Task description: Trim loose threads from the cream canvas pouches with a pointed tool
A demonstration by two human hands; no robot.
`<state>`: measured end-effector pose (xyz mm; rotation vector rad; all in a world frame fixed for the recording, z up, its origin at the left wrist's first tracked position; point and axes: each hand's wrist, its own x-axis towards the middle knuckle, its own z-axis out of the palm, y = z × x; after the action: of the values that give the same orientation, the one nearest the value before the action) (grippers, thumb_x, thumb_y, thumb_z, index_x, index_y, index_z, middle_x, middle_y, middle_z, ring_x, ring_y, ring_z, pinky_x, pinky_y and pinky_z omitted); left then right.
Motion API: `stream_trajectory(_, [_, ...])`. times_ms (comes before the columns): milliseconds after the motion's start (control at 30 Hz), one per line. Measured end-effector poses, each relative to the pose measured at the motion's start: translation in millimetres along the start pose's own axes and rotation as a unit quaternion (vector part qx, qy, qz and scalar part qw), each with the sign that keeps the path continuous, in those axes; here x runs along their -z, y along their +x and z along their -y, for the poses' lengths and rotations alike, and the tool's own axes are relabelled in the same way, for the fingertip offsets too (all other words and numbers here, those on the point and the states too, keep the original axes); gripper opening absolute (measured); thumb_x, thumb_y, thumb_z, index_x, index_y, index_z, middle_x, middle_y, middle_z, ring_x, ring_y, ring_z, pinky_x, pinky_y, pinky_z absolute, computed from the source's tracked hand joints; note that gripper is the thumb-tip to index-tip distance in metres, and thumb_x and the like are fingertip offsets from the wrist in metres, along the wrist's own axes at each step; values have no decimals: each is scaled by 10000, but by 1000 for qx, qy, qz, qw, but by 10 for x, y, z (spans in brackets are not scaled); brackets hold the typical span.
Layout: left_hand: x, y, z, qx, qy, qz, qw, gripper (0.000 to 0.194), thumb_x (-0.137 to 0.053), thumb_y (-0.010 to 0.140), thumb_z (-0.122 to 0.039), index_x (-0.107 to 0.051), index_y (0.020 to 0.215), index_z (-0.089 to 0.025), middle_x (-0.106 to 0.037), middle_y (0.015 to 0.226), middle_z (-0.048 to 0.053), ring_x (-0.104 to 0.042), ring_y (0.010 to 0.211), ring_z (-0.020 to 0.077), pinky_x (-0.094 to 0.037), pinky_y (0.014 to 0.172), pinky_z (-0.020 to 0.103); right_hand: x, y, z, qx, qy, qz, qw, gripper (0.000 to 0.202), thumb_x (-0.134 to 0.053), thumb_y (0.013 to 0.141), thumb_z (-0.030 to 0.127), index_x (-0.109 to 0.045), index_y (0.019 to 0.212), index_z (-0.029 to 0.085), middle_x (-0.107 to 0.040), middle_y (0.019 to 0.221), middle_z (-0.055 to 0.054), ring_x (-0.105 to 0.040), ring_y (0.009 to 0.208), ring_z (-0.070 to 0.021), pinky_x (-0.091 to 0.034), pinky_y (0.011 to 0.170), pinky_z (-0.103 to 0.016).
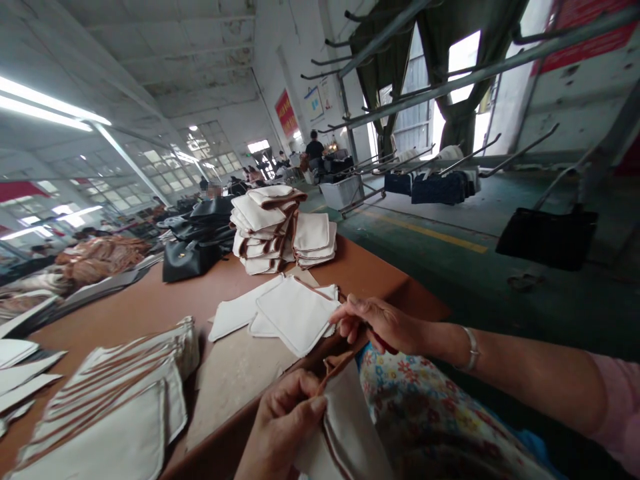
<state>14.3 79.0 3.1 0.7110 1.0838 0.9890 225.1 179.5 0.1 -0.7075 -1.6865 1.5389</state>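
Observation:
My left hand (290, 417) pinches the brown edge of a white fabric panel (353, 420) over my lap. The panel hangs down from the fingers, with its brown side folded at the top. Just above and to the right, my right hand (373, 323) is closed round a slim dark-red tool (381, 340); its working end is hidden, so its kind is unclear. Close to the right fingertips, several white panels (295, 313) with stitched borders overlap on a beige board (235, 380). A floral cloth (420, 400) covers my lap.
On the brown table (370, 263) stand stacked white panels (265, 230), with black bags (187, 257) behind to the left. A fanned row of brown-edged panels (115, 400) lies at front left. A metal rack (425, 100) with dark bags (547, 237) rises on the right. People work far back.

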Motion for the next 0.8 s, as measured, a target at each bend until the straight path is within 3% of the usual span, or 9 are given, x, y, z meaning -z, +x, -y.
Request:
stream_trajectory(67, [-22, -27, -15, -8, -9, -7, 1000, 284, -846, 606, -284, -588, 646, -173, -611, 643, -2, -590, 584, 152, -416, 542, 227, 40, -79, 77, 2, -22, -6, 1000, 655, -315, 962, 611, -665, 1042, 62, -577, 727, -37, -502, 497, -64, -346, 353, -133])
stream_trajectory(200, [-70, -51, -42, -32, 6, -2, 999, 234, -799, 658, -306, -601, 652, -181, -624, 687, 11, -564, 578, 142, -426, 543, 234, 31, -304, 137, -91, 7, 125, 988, 551, -377, 962, 570, -657, 973, 95, -531, 572, 31, -417, 335, -46, -298, 294, -138])
stream_trajectory(267, [-75, -44, -49, -79, 33, -16, 996, 224, -807, 631, -282, -615, 608, -169, -652, 810, 43, -600, 708, 181, -465, 608, 253, -18, -404, 112, -153, 51, 190, 968, 537, -378, 959, 572, -645, 942, 106, -547, 561, 29, -423, 308, -55, -288, 263, -144])
stream_trajectory(367, [-78, -38, -59, -129, 72, -38, 988, 218, -810, 608, -254, -627, 552, -149, -670, 1016, 93, -614, 941, 268, -502, 745, 301, -106, -488, 55, -192, 103, 241, 946, 526, -382, 953, 581, -620, 884, 117, -564, 553, 21, -450, 302, -67, -315, 254, -149])
stream_trajectory(500, [-97, -60, -73, -139, 111, -48, 983, 196, -812, 629, -259, -654, 572, -157, -710, 987, 94, -630, 1014, 314, -512, 820, 341, -196, -492, 24, -197, 126, 256, 938, 477, -393, 956, 556, -586, 840, 135, -559, 542, 30, -443, 292, -60, -346, 263, -143])
stream_trajectory(700, [-155, -81, -76, -158, 147, -71, 974, 230, -848, 604, -313, -666, 590, -171, -745, 1000, 96, -616, 1120, 364, -516, 901, 392, -234, -440, 89, -208, 83, 273, 936, 370, -373, 984, 382, -547, 749, 156, -535, 498, 40, -436, 293, -63, -333, 256, -133])
stream_trajectory(800, [-184, -91, -90, -179, 160, -70, 968, 212, -844, 616, -338, -697, 614, -184, -760, 1007, 97, -600, 1160, 372, -481, 981, 428, -223, -445, 94, -230, 114, 275, 927, 390, -389, 978, 392, -564, 726, 151, -542, 492, 37, -437, 289, -66, -353, 262, -146])
